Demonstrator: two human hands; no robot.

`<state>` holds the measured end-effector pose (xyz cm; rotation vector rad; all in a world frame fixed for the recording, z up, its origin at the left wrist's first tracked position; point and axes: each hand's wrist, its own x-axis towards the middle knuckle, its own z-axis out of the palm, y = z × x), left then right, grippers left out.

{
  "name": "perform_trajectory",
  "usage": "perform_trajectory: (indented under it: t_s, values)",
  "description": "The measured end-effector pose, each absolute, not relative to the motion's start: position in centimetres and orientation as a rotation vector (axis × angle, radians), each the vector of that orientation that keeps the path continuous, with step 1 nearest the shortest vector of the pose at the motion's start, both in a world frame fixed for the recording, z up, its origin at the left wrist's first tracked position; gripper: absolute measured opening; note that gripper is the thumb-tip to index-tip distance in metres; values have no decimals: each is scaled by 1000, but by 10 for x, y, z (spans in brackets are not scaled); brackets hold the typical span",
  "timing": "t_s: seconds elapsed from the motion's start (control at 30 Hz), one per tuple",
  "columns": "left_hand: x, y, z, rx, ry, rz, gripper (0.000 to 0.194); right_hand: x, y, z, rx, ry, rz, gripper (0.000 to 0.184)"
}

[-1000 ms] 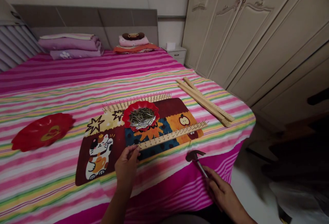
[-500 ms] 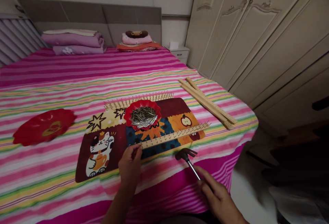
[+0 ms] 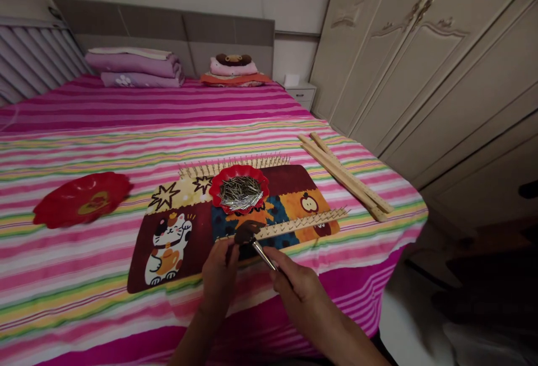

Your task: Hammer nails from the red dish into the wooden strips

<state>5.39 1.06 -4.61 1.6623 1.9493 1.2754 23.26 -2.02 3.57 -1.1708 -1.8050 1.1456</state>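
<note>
My right hand (image 3: 305, 293) is wrapped round the handle of a claw hammer (image 3: 264, 255). The hammer's dark head is over the near-left part of a wooden strip (image 3: 290, 226) with nails standing along it. Against that strip's left end, my left hand (image 3: 218, 276) has its thumb and fingers pinched together; the hammer head and fingers hide what is between them. Behind the strip, a red scalloped bowl (image 3: 215, 189) holds many loose nails (image 3: 240, 191). The strip and bowl rest on a patterned mat (image 3: 197, 242) with a cat picture.
Another nail-studded strip (image 3: 235, 163) lies behind the bowl. Several bare wooden strips (image 3: 342, 172) are stacked crosswise at the right. A red plate (image 3: 63, 203) is on the striped bedspread (image 3: 84, 265) at left. Folded bedding (image 3: 134, 66) sits by the headboard; a wardrobe (image 3: 399, 63) stands right.
My right hand has brought the hammer left and up, from beside the strip to over its left end near my left hand. My left hand stays pinched there. The view has shifted slightly.
</note>
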Motion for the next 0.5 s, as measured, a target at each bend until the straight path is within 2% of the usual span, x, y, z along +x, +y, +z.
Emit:
perform_trajectory:
  t_s: [0.13, 0.5]
  values:
    - [53, 10, -48, 1691, 1947, 1285, 19, 225, -18, 34, -1121, -1909, 980, 46]
    - [51, 12, -54, 1659, 1969, 1281, 19, 265, -42, 21, -1185, -1944, 919, 46]
